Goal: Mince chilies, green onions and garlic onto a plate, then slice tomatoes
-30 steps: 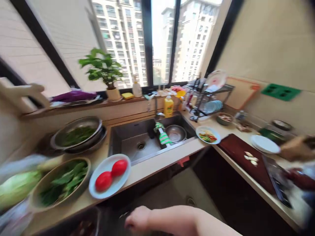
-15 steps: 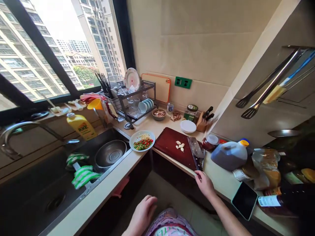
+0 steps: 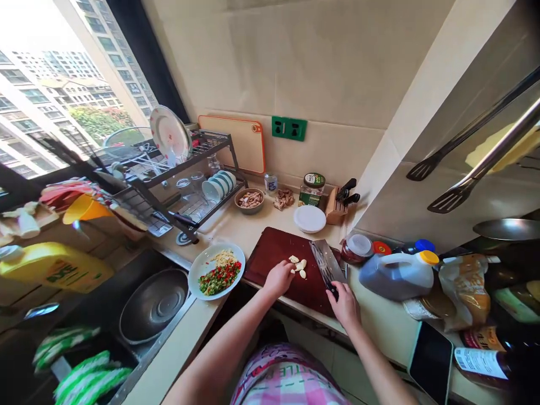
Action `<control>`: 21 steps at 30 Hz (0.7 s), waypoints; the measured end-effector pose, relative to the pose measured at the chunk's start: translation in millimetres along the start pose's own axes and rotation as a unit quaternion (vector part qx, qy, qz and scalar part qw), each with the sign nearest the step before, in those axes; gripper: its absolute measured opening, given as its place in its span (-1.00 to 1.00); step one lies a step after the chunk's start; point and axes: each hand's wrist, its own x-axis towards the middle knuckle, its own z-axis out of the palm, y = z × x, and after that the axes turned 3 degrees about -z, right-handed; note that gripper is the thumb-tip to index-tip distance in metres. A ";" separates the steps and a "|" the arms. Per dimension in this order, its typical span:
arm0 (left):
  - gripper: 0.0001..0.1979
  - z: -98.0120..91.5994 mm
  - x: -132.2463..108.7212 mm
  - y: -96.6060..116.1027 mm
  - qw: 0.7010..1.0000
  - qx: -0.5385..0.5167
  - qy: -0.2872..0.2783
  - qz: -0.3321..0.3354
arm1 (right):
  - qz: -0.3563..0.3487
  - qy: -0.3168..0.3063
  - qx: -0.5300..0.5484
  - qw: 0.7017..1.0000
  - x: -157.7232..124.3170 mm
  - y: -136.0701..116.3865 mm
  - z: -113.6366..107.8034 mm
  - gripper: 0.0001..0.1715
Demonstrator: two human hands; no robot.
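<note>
A dark red cutting board lies on the counter before me with several peeled garlic cloves near its middle. My left hand is over the board, fingers curled and the tips at a clove on the near-left side of the group. Its fingertips are partly hidden. My right hand is closed around the dark handle of a cleaver, whose wide blade lies along the board's right side. Left of the board, a white plate holds chopped green and red peppers and minced garlic.
A sink with a wok is at left, with a dish rack behind. At the back stand a bowl of meat, a white dish and a knife block. A large jug and a tablet sit at right.
My left hand has moved from in front of my body up to the garlic. My right hand has closed around the cleaver's handle. The view has shifted closer and to the right.
</note>
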 end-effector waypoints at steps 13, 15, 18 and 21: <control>-0.88 31.3 91.5 -14.6 0.983 0.101 -0.082 0.132 | 0.076 0.051 0.127 0.988 -44.5 1.3 0.2 -0.61; -0.89 31.7 86.4 -10.8 0.985 0.095 -0.067 0.126 | 0.050 0.044 0.133 0.989 -42.1 3.6 -6.9 -0.63; -0.89 32.3 80.1 -2.0 0.988 0.084 -0.047 0.117 | 0.014 0.039 0.134 0.990 -43.1 8.2 -20.5 -0.65; -0.87 29.7 76.1 9.9 0.993 0.068 -0.020 0.093 | -0.008 0.039 0.136 0.990 -56.3 15.8 -34.4 -0.65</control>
